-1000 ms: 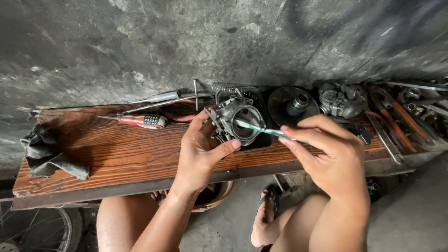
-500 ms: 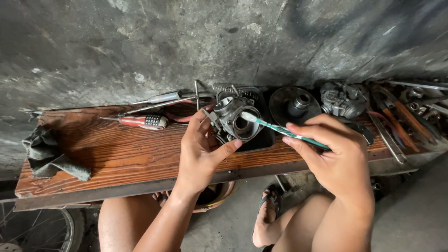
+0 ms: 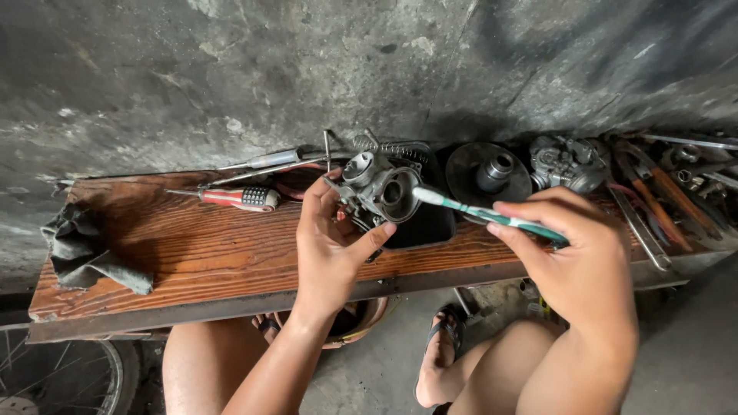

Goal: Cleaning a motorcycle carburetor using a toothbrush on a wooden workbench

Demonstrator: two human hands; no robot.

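I've drawn my right hand [image 3: 573, 257] rightward, pulling the toothbrush [image 3: 484, 214] head out of the carburetor [image 3: 378, 190] opening to its rim.

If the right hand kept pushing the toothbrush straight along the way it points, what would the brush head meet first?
Probably the carburetor held in the left hand: the toothbrush in the right hand points at its round opening, its head at the rim; contact is unclear.

Grey metal carburetor [image 3: 377, 188]; green-and-white toothbrush [image 3: 492, 217]; red-and-white striped screwdriver [image 3: 238, 197]; reddish-brown grained wooden worktop [image 3: 192, 253]; dark grey rag [image 3: 84, 250].
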